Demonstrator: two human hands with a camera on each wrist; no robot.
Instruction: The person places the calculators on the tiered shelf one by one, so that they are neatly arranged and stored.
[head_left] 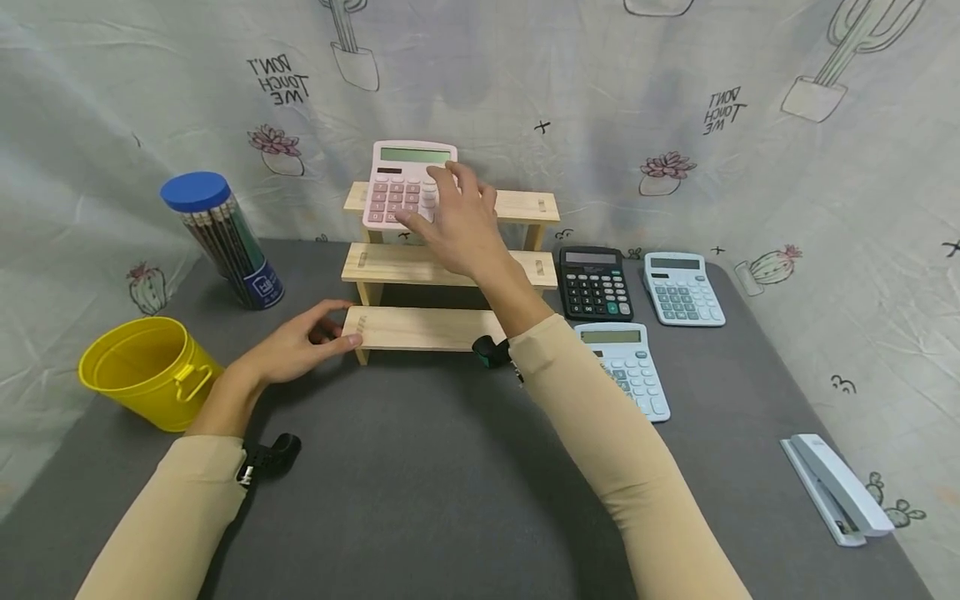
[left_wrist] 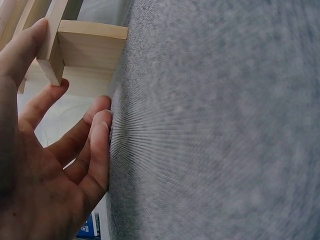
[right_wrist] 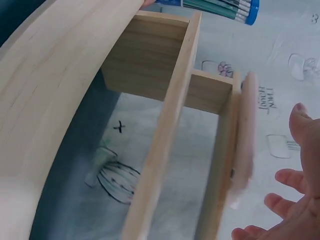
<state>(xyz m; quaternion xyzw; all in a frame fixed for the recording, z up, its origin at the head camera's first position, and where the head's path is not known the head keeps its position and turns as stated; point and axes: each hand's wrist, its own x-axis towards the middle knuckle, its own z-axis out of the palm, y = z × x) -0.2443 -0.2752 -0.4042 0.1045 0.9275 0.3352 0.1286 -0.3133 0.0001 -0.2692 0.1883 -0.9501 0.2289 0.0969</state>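
A three-step wooden stand (head_left: 427, 328) sits on the table. My left hand (head_left: 296, 343) grips the left end of its lowest step; in the left wrist view the thumb (left_wrist: 37, 35) lies on the board and the index fingertip is at its end. A pink calculator (head_left: 393, 193) stands tilted back on the top step, keys facing forward. My right hand (head_left: 468, 225) is in front of it with fingers spread. In the right wrist view, the calculator (right_wrist: 246, 135) shows edge-on, with a gap between it and the loosely bent fingers (right_wrist: 290, 179).
Right of the stand lie a black calculator (head_left: 596, 283) and two light blue calculators, one (head_left: 684, 289) behind the other (head_left: 633, 371). A white stapler (head_left: 836, 487) is at the far right. On the left are a yellow bucket (head_left: 150, 375) and a blue-lidded pencil tub (head_left: 225, 237).
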